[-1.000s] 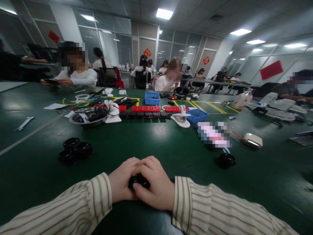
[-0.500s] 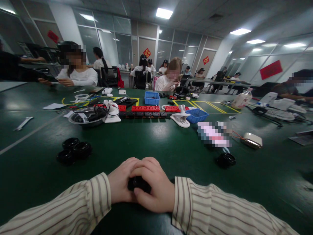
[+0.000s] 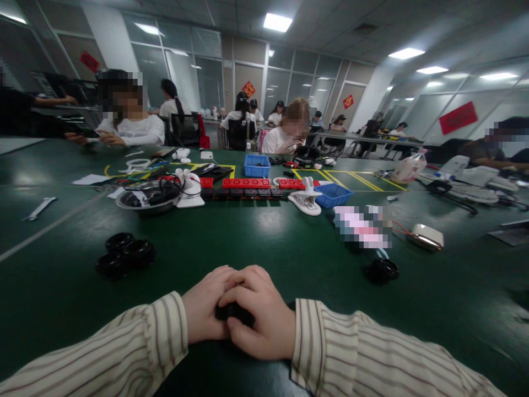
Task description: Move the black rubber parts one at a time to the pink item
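Note:
Both of my hands are wrapped around a black part [image 3: 239, 313] near the front of the table. My left hand [image 3: 203, 309] closes on its left side, and my right hand [image 3: 266, 317] curls over its top and right side. Fingers cover most of it, so its full shape is hidden. To the left, several glossy black ring-shaped parts [image 3: 139, 253] stand clustered on the green table [image 3: 264, 242]. Another black ring-shaped part [image 3: 382, 271] lies by itself on the right.
A metal bowl [image 3: 124, 205] of dark parts, a white clamp [image 3: 305, 203], red blocks [image 3: 246, 183] and blue bins [image 3: 336, 196] line the middle. A wrench [image 3: 40, 208] lies left, a white-and-gold box [image 3: 427, 237] right. People sit beyond, one in white [image 3: 138, 130] across the table.
My right fingers have shifted slightly over the black part, and less of it shows. Both hands stay in the same place.

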Demonstrator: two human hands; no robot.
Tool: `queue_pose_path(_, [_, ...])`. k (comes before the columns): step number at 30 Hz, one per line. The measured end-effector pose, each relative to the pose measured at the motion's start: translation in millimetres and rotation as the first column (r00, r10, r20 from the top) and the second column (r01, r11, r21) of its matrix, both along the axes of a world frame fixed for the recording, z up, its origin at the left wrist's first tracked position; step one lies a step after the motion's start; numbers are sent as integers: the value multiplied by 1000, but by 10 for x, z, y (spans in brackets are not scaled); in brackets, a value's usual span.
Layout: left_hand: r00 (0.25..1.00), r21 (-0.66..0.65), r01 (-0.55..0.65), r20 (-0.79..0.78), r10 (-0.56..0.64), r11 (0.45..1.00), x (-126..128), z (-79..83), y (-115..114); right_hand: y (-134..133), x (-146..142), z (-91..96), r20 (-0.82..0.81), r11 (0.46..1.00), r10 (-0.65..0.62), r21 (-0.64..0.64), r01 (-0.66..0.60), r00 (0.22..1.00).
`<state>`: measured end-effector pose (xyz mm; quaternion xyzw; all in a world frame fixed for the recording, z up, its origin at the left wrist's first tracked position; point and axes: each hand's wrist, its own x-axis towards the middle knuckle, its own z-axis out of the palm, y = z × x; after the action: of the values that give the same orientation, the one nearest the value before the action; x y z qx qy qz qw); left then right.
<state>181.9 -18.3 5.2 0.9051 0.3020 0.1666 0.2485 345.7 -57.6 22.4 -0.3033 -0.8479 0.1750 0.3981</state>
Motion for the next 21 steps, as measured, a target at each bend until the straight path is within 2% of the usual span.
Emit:
queue_pose_path(6, [1000,-21,-8,22,8,1000,-4,6,3,8,-10,-17,47,994,-104,-34,106,993])
queue_pose_path(8, [999,-23,-12,29,13,1000,-4,0,13,15,-12,-24,47,996,-87,-25,88,995])
queue_pose_path(13, [999,-3,8,32,-8,1000,-15,-29,32,31,-14,-6,-24,995,89,55,-87,996])
queue_pose_path(15, [999,13,25,27,-25,1000,-20,-34,25,36,-15,2,-57,989,125,82,-121,990])
queue_pose_path(21, [999,64,-22,32,20,998,-13,-38,-12,34,-21,-3,-51,998,56,31,-55,997])
